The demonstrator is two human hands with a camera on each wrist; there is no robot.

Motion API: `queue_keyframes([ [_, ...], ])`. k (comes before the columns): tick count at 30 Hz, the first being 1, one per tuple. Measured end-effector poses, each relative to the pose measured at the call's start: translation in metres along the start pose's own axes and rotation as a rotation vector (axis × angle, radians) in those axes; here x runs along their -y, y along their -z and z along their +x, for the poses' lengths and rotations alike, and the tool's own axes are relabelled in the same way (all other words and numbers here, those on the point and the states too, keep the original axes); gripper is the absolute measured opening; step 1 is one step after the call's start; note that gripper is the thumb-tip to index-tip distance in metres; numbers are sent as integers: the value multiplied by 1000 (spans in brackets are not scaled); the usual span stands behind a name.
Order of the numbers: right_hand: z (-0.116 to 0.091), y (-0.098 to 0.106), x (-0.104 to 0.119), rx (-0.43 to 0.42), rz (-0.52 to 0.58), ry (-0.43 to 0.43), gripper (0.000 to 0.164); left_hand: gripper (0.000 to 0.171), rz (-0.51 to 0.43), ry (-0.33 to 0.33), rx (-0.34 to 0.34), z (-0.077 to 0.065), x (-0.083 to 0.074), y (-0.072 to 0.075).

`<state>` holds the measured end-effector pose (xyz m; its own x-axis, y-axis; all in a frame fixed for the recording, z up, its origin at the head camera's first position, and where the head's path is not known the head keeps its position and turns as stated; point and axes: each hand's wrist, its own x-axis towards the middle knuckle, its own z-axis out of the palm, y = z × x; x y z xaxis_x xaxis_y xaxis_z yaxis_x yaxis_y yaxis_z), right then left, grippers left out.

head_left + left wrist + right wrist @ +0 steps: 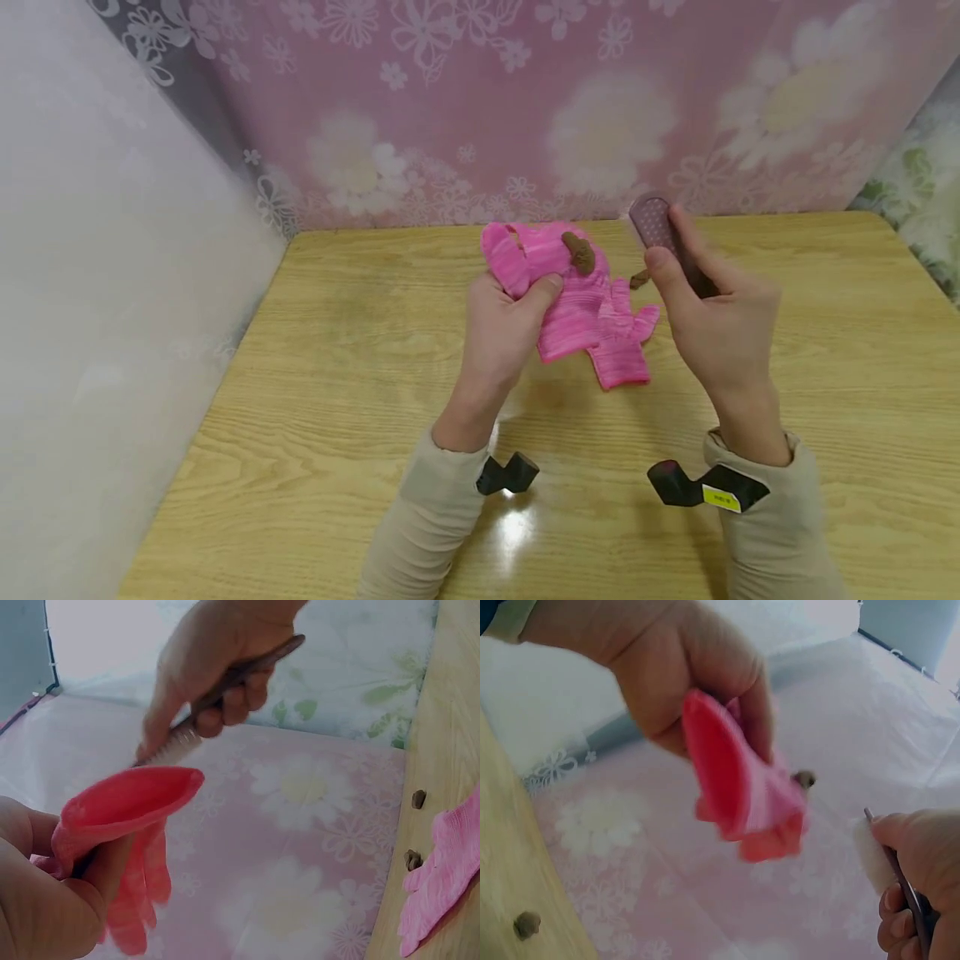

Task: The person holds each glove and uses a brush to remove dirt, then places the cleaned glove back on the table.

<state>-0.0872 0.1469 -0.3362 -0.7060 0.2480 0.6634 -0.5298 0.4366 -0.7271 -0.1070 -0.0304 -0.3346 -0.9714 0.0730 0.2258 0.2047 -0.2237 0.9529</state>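
My left hand [502,333] pinches a pink knit glove [570,312] near its thumb side, lifted above the table. Brown clay-like lumps [582,257] cling to the glove's upper side. In the left wrist view the glove's cuff [131,802] gapes open and its fingers hang down. A dark purplish-brown brush [656,223] with a dotted back is gripped in my right hand [723,325], to the right of the glove and apart from it in the head view. Its pale bristles [178,744] show in the left wrist view. A second pink glove [622,362] lies on the table beneath.
More brown lumps lie on the wooden table [322,400], one [639,279] beside the second glove. Flowered pink sheeting [465,108] stands along the table's back edge, and a whitish wall [112,292] borders the left. A black wrist camera [508,473] sits at each cuff.
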Motion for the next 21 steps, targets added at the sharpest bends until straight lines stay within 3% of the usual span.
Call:
queue_keyframes([
  [4, -3, -6, 10, 35, 34, 106, 35, 11, 54, -46, -12, 0, 0, -1],
  [7, -7, -15, 13, 81, -35, 224, 39, 11, 85, -100, -10, 0, 1, -3],
  [10, -7, -17, 12, 76, -122, 267, 38, 12, 74, -146, -31, 0, 1, -3],
  [13, -5, -12, 12, 74, -160, 227, 37, 14, 45, -160, -49, 0, 2, -2],
  [18, -4, 4, 18, 164, -222, 133, 47, 13, -5, -56, -87, 1, 2, 1],
  [21, -3, 13, 23, 140, -234, 64, 46, 12, -59, -25, -128, 3, 0, 5],
])
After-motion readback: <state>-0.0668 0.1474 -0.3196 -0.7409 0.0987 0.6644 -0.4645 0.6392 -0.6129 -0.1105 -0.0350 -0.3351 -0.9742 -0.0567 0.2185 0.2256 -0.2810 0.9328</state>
